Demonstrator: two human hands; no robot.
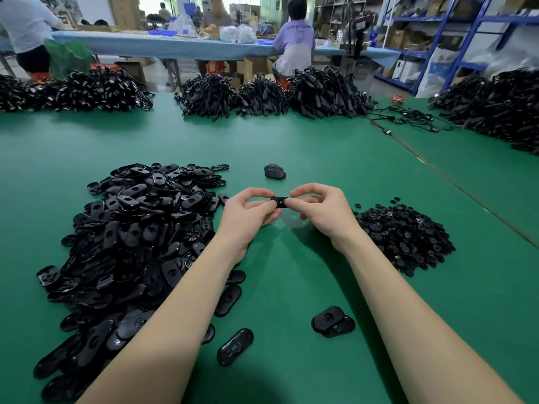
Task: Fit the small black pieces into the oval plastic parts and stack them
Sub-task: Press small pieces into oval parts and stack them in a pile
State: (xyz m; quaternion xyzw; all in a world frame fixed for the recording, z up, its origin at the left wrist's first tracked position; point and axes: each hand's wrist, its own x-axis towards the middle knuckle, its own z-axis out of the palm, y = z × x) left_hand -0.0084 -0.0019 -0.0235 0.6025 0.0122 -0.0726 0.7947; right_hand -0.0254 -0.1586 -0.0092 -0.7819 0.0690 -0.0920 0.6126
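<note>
Oval plastic part (279,201) pinched at both ends by left hand (248,217) and right hand (322,209) grips.

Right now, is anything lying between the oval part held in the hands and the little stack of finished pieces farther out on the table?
Nothing visible. The oval part is pinched between the left hand and right hand; only bare green table separates it from the small stack just beyond.

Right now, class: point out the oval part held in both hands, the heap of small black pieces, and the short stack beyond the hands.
oval part (280,201): head view, exposed middle between fingertips.
heap of small black pieces (404,236): head view, heap's centre.
short stack (275,171): head view, top piece.
</note>
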